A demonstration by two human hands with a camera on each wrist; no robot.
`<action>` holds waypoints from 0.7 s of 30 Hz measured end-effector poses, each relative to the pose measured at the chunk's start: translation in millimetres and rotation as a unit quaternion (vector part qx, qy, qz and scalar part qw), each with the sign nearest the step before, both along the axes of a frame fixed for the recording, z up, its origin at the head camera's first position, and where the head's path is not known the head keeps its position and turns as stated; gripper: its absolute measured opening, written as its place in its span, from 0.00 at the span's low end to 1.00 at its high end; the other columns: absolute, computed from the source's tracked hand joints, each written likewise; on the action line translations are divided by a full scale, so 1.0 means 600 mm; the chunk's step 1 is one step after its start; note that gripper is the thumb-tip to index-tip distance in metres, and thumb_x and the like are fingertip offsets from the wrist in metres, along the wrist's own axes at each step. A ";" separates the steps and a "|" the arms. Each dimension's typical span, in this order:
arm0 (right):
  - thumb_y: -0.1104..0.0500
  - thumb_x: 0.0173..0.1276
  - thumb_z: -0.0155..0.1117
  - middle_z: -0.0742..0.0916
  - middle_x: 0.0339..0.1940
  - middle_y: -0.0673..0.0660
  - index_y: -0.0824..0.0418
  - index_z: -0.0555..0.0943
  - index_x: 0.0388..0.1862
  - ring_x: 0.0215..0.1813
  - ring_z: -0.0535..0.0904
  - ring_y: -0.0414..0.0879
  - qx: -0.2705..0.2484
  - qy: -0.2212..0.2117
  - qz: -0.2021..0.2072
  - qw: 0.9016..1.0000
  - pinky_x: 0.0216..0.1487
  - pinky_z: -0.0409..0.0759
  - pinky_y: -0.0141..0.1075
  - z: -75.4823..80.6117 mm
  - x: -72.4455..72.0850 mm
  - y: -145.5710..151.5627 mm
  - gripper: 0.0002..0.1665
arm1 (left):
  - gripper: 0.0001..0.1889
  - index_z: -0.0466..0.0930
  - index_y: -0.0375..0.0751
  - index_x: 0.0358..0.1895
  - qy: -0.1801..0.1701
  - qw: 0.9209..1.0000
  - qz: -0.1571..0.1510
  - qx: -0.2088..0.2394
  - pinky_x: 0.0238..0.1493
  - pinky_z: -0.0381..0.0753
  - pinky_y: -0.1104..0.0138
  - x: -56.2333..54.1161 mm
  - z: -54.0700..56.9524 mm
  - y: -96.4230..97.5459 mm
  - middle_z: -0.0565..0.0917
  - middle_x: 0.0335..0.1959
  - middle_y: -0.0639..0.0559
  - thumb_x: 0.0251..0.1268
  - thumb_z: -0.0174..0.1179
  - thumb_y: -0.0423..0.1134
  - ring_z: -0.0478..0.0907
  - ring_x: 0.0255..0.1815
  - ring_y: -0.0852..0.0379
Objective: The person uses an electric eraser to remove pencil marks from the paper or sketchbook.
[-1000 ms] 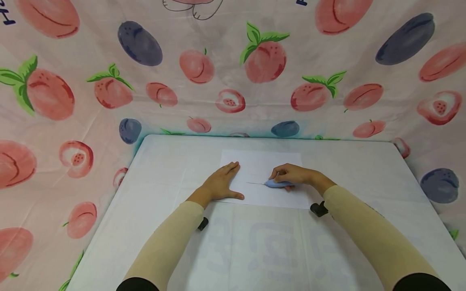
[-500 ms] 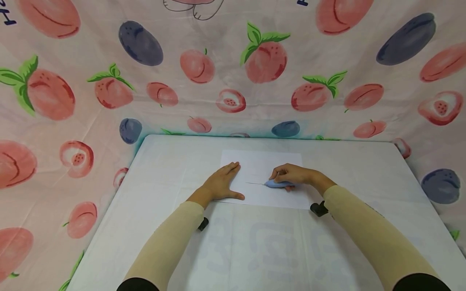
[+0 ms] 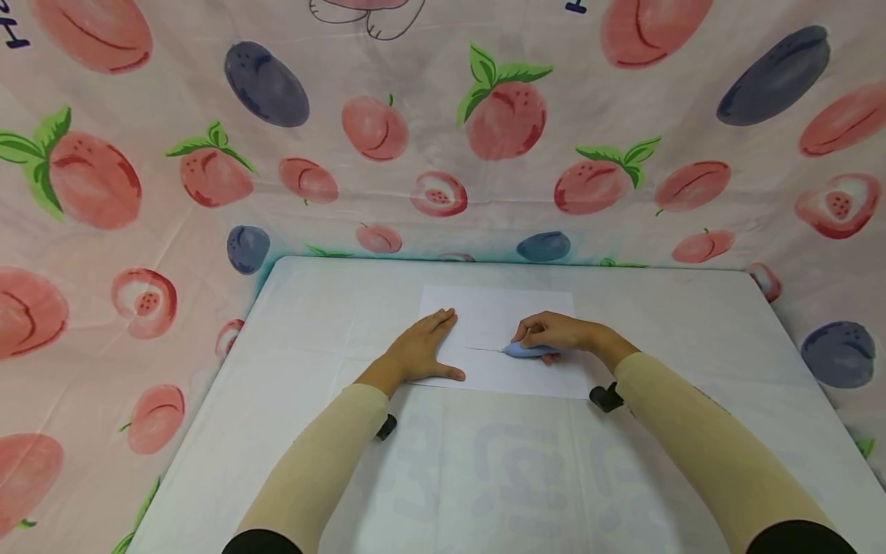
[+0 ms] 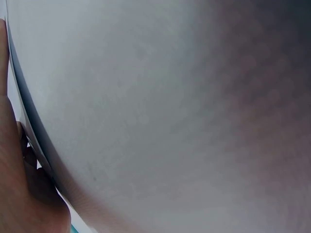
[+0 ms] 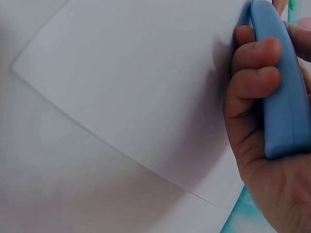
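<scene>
A white sheet of paper (image 3: 494, 308) lies on the table. My left hand (image 3: 418, 346) rests on its left part, fingers straight and thumb spread out. In the left wrist view, part of that hand (image 4: 24, 189) shows at the left edge. My right hand (image 3: 557, 332) grips a blue, smooth-bodied hand tool (image 3: 526, 350) with a narrow tip, its kind not clear. A thin dark line (image 3: 482, 348) runs left from the tip across the paper. Curled fingers (image 5: 257, 82) wrap the tool's blue body (image 5: 284, 97) in the right wrist view; its tip is out of frame there.
The white-covered table (image 3: 332, 308) extends around the sheet, with faint lettering showing through in front. Behind it hangs a cloth (image 3: 388, 69) printed with peaches. A black wrist mount (image 3: 607, 398) sits under the right wrist, another (image 3: 386, 426) under the left.
</scene>
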State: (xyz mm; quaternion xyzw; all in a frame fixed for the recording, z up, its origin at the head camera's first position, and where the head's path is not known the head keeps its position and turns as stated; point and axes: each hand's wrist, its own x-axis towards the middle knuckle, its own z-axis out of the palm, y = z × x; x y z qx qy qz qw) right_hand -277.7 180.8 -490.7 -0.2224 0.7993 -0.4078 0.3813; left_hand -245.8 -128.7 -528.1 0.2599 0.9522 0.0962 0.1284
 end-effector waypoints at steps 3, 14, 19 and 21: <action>0.60 0.76 0.53 0.80 0.27 0.58 0.63 0.82 0.51 0.19 0.73 0.44 -0.001 0.001 0.000 1.000 0.22 0.72 0.32 -0.001 -0.001 0.000 0.13 | 0.63 0.41 0.49 0.81 -0.001 1.000 0.000 0.001 0.79 0.48 0.62 0.000 0.001 0.000 0.44 0.82 0.58 0.46 0.58 0.80 0.40 0.82 0.57; 0.59 0.76 0.54 0.79 0.28 0.57 0.63 0.82 0.52 0.19 0.73 0.44 0.004 -0.006 0.002 1.000 0.23 0.73 0.32 0.001 -0.003 0.001 0.14 | 0.63 0.42 0.48 0.81 -0.006 1.000 -0.002 -0.001 0.79 0.47 0.61 0.001 0.008 0.000 0.44 0.82 0.57 0.47 0.59 0.78 0.41 0.82 0.56; 0.59 0.76 0.53 0.80 0.30 0.57 0.63 0.81 0.52 0.19 0.73 0.44 0.001 -0.006 0.004 1.000 0.24 0.73 0.32 0.003 -0.003 0.001 0.14 | 0.63 0.41 0.48 0.80 -0.007 1.000 -0.004 -0.002 0.79 0.47 0.62 0.001 0.011 0.001 0.43 0.82 0.57 0.47 0.59 0.78 0.40 0.82 0.57; 0.59 0.76 0.53 0.80 0.30 0.58 0.63 0.81 0.52 0.19 0.73 0.44 0.001 -0.006 0.002 1.000 0.24 0.74 0.32 0.003 -0.004 0.001 0.14 | 0.63 0.42 0.48 0.80 -0.007 1.000 -0.003 -0.002 0.79 0.47 0.62 0.002 0.011 0.001 0.43 0.82 0.57 0.47 0.59 0.78 0.40 0.82 0.57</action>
